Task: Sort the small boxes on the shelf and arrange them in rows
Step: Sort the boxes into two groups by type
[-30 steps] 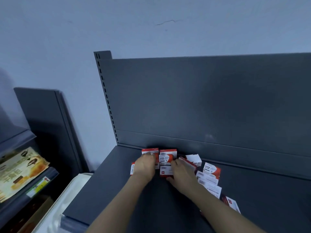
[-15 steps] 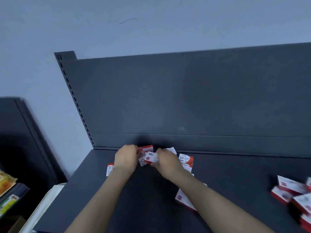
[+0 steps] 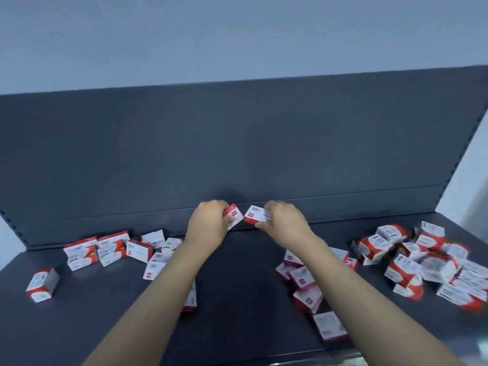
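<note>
A plain, pale blue-grey wall (image 3: 237, 35) fills the upper third of the frame, evenly and dimly lit. Below it, a dark grey metal back panel (image 3: 237, 143) spans the full width, its top edge slanting up toward the right. A slotted upright (image 3: 472, 143) runs down the panel's right edge. The matching dark grey deck (image 3: 237, 299) fills the lower frame.

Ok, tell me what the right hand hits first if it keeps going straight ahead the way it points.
Probably the dark grey metal back panel of the shelf: the right hand, holding a small red-and-white cardboard box, points at its base. Depth is unclear.
</note>
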